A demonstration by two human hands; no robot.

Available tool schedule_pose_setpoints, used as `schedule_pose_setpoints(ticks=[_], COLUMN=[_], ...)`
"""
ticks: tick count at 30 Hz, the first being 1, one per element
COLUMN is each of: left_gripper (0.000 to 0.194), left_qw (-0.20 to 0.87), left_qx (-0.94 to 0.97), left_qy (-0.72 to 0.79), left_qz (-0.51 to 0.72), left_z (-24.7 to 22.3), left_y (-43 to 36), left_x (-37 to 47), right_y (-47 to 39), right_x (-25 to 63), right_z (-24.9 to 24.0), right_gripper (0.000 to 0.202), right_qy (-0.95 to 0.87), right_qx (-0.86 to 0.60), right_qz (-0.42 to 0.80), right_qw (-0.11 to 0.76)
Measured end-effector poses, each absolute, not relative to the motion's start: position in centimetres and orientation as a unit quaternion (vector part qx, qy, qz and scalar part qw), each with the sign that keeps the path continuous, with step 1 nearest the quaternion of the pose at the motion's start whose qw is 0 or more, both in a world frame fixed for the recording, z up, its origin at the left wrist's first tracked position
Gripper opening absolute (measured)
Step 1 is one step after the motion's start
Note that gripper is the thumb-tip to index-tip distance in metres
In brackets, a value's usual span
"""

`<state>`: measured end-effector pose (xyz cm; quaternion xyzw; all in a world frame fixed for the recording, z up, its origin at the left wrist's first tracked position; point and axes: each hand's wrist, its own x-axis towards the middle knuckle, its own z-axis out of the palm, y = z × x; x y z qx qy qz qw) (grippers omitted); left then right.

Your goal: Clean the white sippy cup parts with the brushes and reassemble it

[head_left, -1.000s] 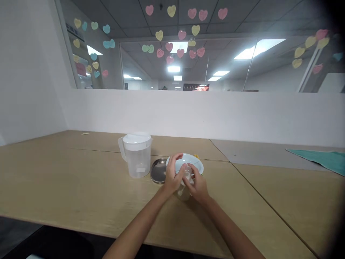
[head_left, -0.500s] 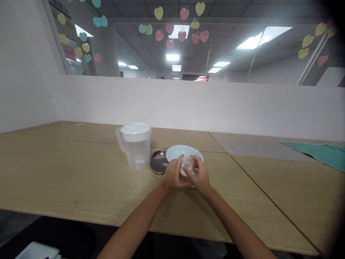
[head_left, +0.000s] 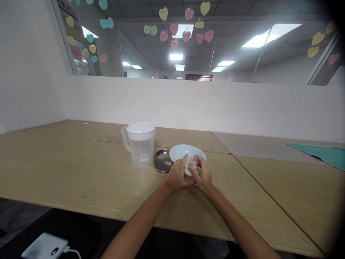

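Note:
Both of my hands are closed round a small clear bottle [head_left: 191, 164] with a white collar and a see-through domed top, much like a baby bottle. My left hand [head_left: 178, 174] wraps its left side and reaches underneath. From the right, my right hand [head_left: 204, 176] grips the top and collar between thumb and fingers. Much of the bottle's body is hidden by the hands. Just behind it sits a pale blue-white bowl [head_left: 178, 152], partly covered by my fingers. A shallow round metal dish [head_left: 162, 161] lies left of the bowl.
A clear lidded pitcher [head_left: 142, 153] with liquid stands left of the dish. Behind the bowl a small yellow thing [head_left: 198, 147] peeks out. A green cloth [head_left: 320, 154] lies far right. Below the table edge at left is a white device [head_left: 45, 246] with a cable.
The view has shifted slightly, so everything on the table appears a little further right. Both hands keep their hold on the bottle, with the right fingers slightly shifted on its top.

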<state>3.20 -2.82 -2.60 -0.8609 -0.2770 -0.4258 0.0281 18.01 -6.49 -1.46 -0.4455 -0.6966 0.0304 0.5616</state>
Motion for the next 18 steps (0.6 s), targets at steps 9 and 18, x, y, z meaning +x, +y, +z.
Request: schedule_pose_setpoints(ticks=[9, 18], left_gripper=[0.101, 0.09], left_qw=[0.049, 0.047], left_qx=[-0.854, -0.849], left_qy=[-0.285, -0.297], left_qz=[-0.432, -0.434], left_z=[-2.9, -2.7], left_y=[-2.9, -2.9], left_x=[3.5, 3.4], right_y=[-6.4, -5.7], right_x=[17.9, 17.9], right_z=[-0.6, -1.6], right_gripper=[0.046, 0.047], right_qy=[-0.676, -0.716], right_qx=[-0.48, -0.421], right_qz=[0.043, -0.088], right_qw=[0.557, 0.55])
